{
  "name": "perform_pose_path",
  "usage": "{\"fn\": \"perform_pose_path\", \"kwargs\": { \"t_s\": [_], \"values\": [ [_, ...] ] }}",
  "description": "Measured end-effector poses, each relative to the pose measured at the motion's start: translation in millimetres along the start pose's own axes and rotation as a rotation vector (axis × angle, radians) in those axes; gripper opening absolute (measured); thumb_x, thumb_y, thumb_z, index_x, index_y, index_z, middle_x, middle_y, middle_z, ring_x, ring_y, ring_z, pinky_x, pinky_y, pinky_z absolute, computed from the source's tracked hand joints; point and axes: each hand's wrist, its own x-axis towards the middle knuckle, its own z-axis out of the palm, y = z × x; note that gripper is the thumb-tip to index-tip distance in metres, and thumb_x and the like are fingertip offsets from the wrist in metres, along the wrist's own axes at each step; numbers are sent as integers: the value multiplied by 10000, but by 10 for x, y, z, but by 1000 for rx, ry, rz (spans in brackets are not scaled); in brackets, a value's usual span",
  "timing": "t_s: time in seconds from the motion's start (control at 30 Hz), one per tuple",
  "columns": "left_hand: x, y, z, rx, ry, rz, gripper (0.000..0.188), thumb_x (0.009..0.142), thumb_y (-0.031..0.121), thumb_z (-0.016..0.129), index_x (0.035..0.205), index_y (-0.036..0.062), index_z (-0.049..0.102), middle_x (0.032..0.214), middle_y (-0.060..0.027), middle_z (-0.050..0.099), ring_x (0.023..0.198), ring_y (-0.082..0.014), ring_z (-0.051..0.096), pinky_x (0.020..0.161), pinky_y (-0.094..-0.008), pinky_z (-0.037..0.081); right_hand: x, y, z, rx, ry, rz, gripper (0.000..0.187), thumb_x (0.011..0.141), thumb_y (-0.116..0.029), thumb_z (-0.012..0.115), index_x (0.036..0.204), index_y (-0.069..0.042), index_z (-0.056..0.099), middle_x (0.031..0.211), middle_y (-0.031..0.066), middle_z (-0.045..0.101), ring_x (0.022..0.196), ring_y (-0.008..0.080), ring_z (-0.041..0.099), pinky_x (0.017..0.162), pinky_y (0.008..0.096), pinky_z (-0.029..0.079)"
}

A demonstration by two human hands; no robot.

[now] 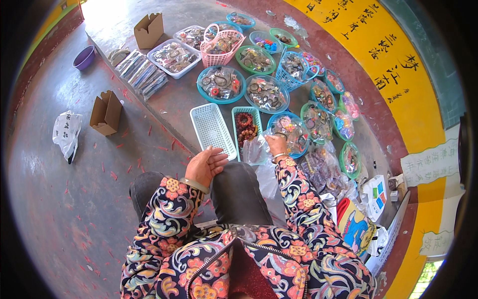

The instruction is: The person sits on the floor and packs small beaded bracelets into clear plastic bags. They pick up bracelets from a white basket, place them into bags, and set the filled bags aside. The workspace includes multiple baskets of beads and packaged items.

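Note:
My left hand (205,167) is held over my knee, open and empty, its fingers stretched out beside the white slotted basket (213,128). My right hand (277,144) is closed at the near edge of a blue basin (298,152), and a clear plastic bag (255,150) hangs from its fingertips. Part of that bag lies over the near end of a green-white basket (254,110) holding reddish-brown bead bracelets (244,122). A dark ring-shaped band (281,135) shows beside my right fingers; whether they touch it I cannot tell.
Several basins and baskets of bagged trinkets, among them a pink basket (219,56) and a blue basin (200,90), spread ahead and right. Cardboard boxes (105,113), a white bag (67,132) and a purple basin (84,59) stand left. Clear bags (323,169) lie at right.

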Motion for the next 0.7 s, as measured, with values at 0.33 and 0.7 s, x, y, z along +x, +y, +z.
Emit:
{"fn": "perform_pose_path", "kwargs": {
  "t_s": [0.33,0.7],
  "values": [
    [-10,-10,-43,72,23,9,394,916,356,434,1068,4,526,948,-114,622,849,-187,602,691,-266,480,-8,-284,-123,-60,74,-204,326,803,-353,576,790,-36,648,540,119,560,504,199,562,516,331,430],
    [-26,-32,-78,279,53,129,314,878,293,523,1049,34,571,956,-75,624,834,-145,589,646,-244,458,-269,-888,-540,86,-238,-153,273,821,-269,616,872,-3,655,686,43,641,627,98,568,576,259,438]
  ]
}}
